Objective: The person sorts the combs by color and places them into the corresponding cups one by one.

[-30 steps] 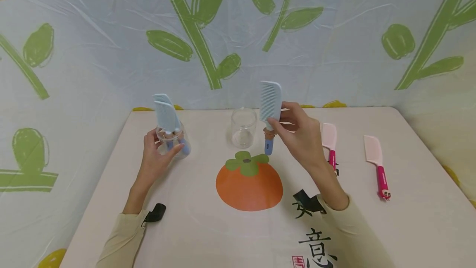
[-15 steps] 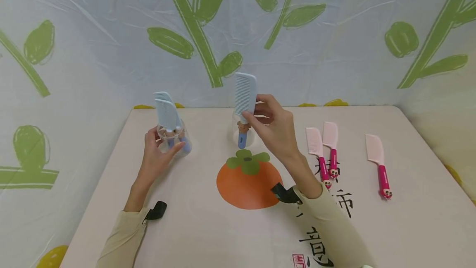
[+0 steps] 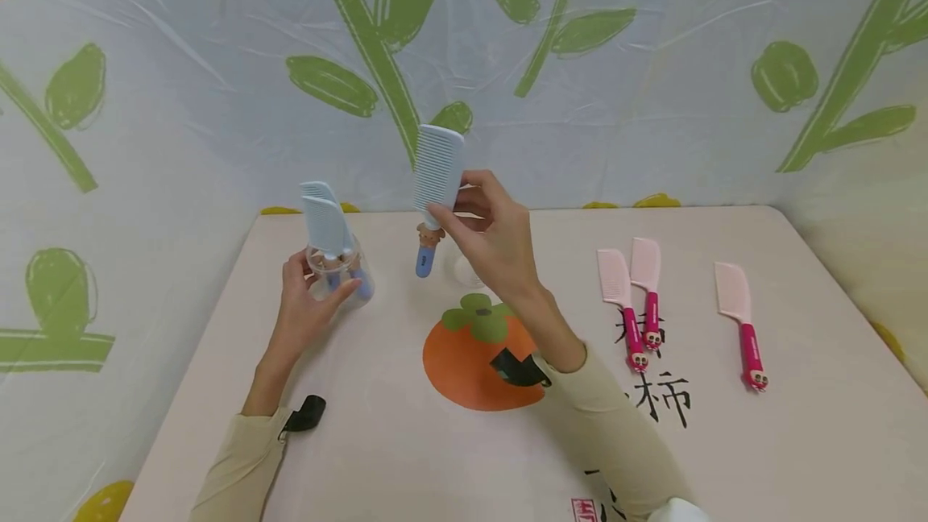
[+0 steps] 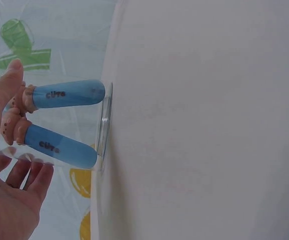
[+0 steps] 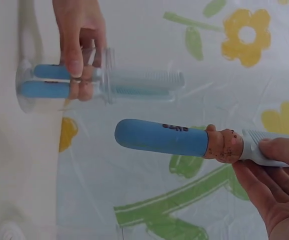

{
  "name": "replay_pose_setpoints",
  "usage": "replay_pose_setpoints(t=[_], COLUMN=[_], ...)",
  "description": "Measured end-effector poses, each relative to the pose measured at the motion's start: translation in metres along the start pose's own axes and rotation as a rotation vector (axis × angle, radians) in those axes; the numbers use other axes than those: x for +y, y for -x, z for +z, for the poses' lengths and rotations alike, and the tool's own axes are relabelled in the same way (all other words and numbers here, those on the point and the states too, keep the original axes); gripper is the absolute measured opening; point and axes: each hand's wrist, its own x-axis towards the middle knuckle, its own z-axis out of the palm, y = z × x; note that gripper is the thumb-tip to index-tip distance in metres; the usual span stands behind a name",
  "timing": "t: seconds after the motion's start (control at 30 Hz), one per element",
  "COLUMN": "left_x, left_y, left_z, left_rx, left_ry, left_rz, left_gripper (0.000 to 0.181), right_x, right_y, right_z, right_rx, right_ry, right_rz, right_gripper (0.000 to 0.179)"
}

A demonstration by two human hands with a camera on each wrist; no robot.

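Your hands are well apart: the left hand (image 3: 308,300) wraps round a clear jar (image 5: 110,75) holding two blue combs (image 3: 326,220), probably to steady it, while the right hand (image 3: 500,244) pinches another blue comb (image 3: 438,171) in the air between that jar and your right palm. You grip this one low on its toothed end, seemingly to leave its handle (image 3: 424,263) free and pointing down, like the pair in the jar. Partly hidden behind your right hand stands a second jar (image 3: 464,272), and three pink combs (image 3: 615,276) lie further to its right, apparently clear of your reach.
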Motion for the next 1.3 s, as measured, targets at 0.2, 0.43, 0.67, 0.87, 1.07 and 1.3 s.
replay_pose_setpoints(t=[0.2,0.43,0.67,0.87,1.07,1.3], left_x=[0.001,0.003,0.005,0.008,0.033,0.041], left_y=[0.001,0.002,0.002,0.002,0.009,0.01], left_z=[0.001,0.001,0.001,0.0,0.0,0.001], left_rx=[-0.004,-0.006,0.004,-0.013,-0.005,-0.012], left_ry=[-0.031,-0.041,-0.033,-0.034,-0.025,-0.025], left_rz=[-0.025,-0.023,-0.027,-0.017,-0.009,0.008], left_gripper=[0.089,0.086,0.084,0.086,0.079,0.078], right_x=[-0.001,-0.002,0.0,0.001,0.003,0.011], right_y=[-0.007,-0.014,-0.019,-0.023,-0.025,-0.025], right_z=[0.015,0.038,0.061,0.076,0.09,0.105], right_rx=[-0.009,-0.034,-0.049,-0.045,-0.072,-0.125], right_ry=[-0.027,-0.081,-0.129,-0.165,-0.157,-0.157], right_rz=[-0.018,0.001,0.019,0.022,0.052,0.091], right_gripper=[0.035,0.035,0.036,0.035,0.034,0.033])
